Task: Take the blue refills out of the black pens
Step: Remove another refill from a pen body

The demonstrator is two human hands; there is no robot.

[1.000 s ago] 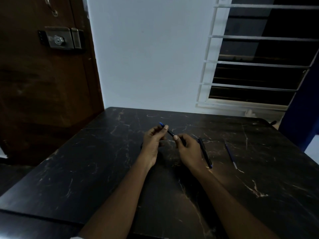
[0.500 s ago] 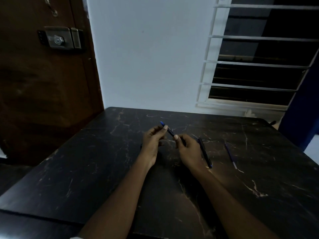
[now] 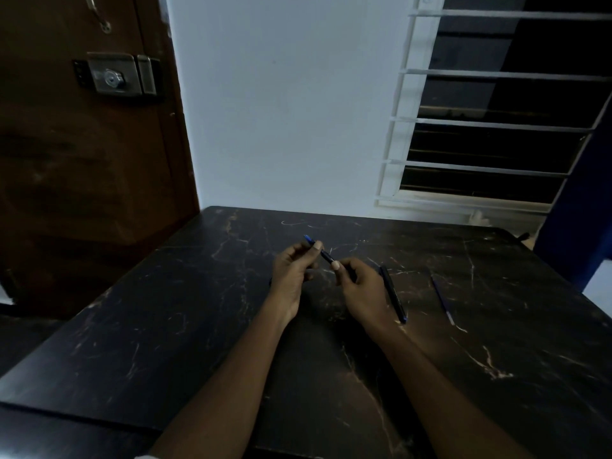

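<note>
head view: slim black pen (image 3: 326, 256) (blue-tipped) between both hands (image 3: 326, 279)

Above the middle of the table (image 3: 165, 326), both hands hold one pen (image 3: 326, 256). Just right of the right hand (image 3: 364, 289) lies a second pen (image 3: 393, 294); a refill (image 3: 442, 299) lies farther right.

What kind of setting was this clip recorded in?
Probably a room in a home: a dark marble-patterned table stands against a white wall, between a wooden door with a metal rim lock and a barred window. It is dimly lit.
</note>
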